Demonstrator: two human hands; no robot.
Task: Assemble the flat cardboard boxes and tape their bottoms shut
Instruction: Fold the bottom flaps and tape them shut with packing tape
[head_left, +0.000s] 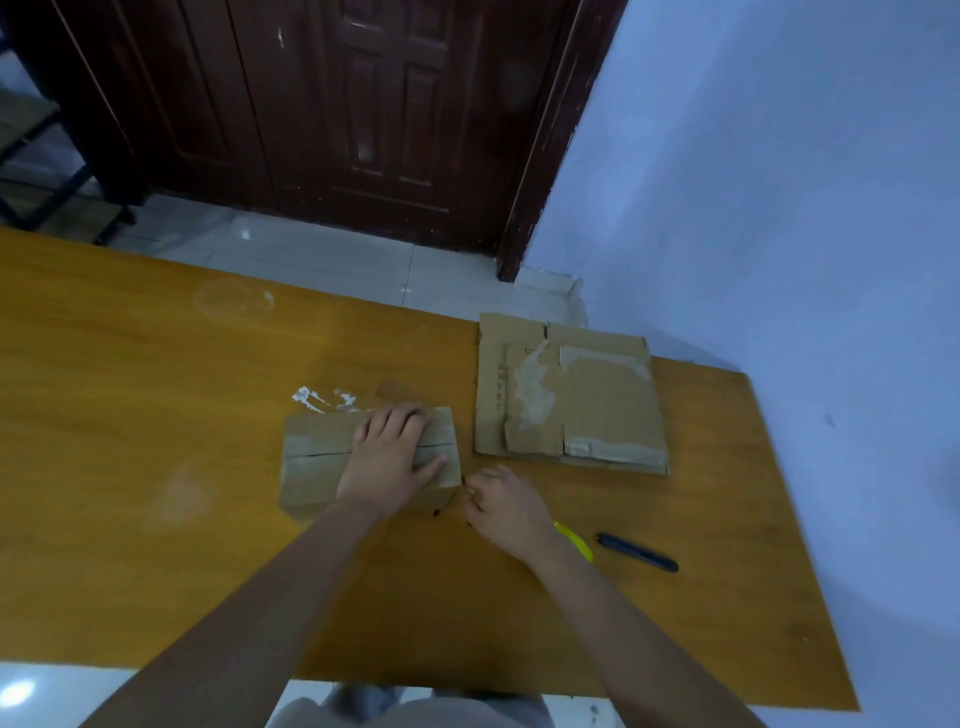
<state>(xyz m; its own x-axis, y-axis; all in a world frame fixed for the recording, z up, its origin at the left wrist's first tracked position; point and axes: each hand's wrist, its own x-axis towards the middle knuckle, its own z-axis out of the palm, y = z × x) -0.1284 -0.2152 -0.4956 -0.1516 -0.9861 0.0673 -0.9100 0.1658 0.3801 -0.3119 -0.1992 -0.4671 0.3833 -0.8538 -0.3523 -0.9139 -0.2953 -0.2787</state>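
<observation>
small assembled cardboard box (317, 460) sits on the orange wooden table (130, 415), roughly centre, flaps closed on top with the seam between them running left-right. left hand (392, 460) lies flat on top of the box's right half, fingers straight and a bit spread, thumb pointing right along the seam, pressing the flaps down. right hand (506, 506) is just beside the box's near-right corner, fingers curled in; fingertips look pinched on something small and thin at that corner, but it's blurred, cannot tell what or whether anything is really held. flattened cardboard box (571, 397) lies on the table to the right of the small box, near but apart, with pale torn tape residue on its face. behind the right wrist a yellow object (576, 540) pokes out, mostly hidden, type unclear. a black utility knife (636, 552) lies on the table just right of it, not touched. white tape scraps (324, 397) stuck to the table just behind the small box. dark wooden door (337, 114) and pale blue wall (779, 182) beyond the table.
</observation>
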